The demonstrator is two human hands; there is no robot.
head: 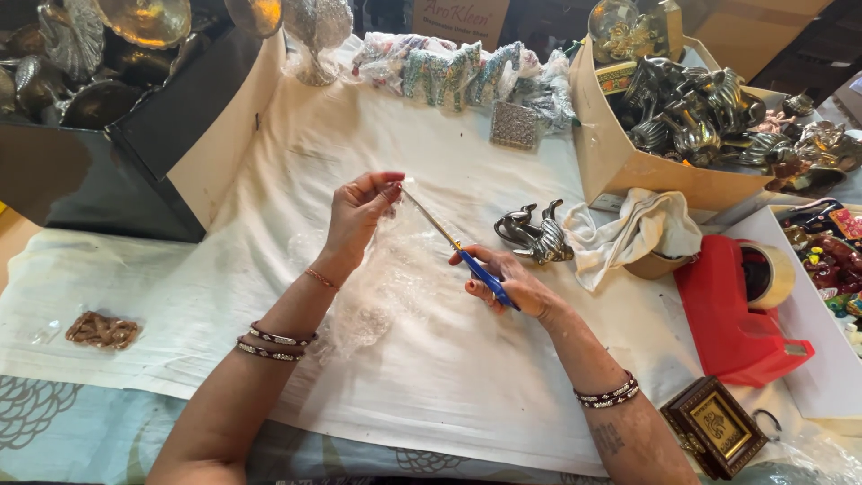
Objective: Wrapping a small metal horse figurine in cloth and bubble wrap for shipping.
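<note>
Cutting step under way. Left hand (359,208) fingers pinch bubble wrap sheet (377,278) taut; right hand (503,280) fingers clenched on blue-handled scissors (453,244), blades at pinched edge. Wrap left of metal elephant figurine (534,238) on worktop (431,377). Next likely needs steady closing snip.

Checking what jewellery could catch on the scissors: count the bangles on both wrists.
4. Left arm: a thin bangle at the wrist and two beaded bangles further up the forearm. Right arm: one beaded bangle. Others could be hidden underneath the arms.
</note>
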